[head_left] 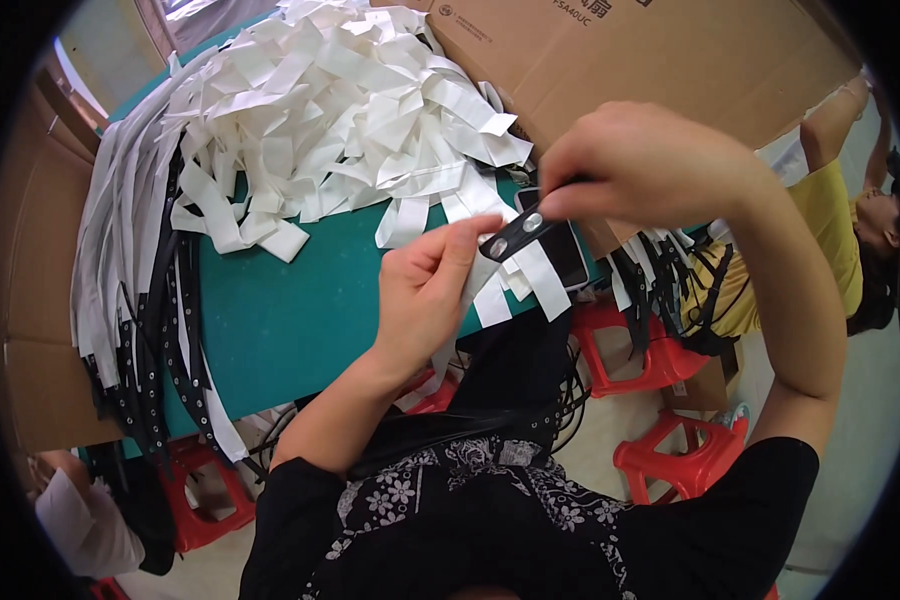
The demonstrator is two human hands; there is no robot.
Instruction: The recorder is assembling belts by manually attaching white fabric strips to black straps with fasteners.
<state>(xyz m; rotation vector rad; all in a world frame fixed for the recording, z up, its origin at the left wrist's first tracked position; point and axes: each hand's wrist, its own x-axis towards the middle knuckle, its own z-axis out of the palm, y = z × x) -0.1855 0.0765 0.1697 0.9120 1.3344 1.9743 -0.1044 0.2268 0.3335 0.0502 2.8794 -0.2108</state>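
Between my two hands is a short black strip (516, 234) with two round metal studs or eyelets showing on it. My left hand (420, 290) pinches its lower left end between thumb and fingers, where a pale band runs down below the thumb. With bent fingers, my right hand (640, 165) grips the upper right end; its fingertips partly hide that end. Both hands are raised over the near edge of the green table (270, 310). Just beyond them lies a big heap of loose white strips (320, 110), some trailing under the hands.
Long white and black eyelet straps (150, 270) hang over the table's left side. A dark-screened device (572, 262) lies by my right hand. Cardboard (660, 60) stands behind. Red stools (685, 455) are below. Another person in yellow (835, 240) is at right, beside more straps (660, 270).
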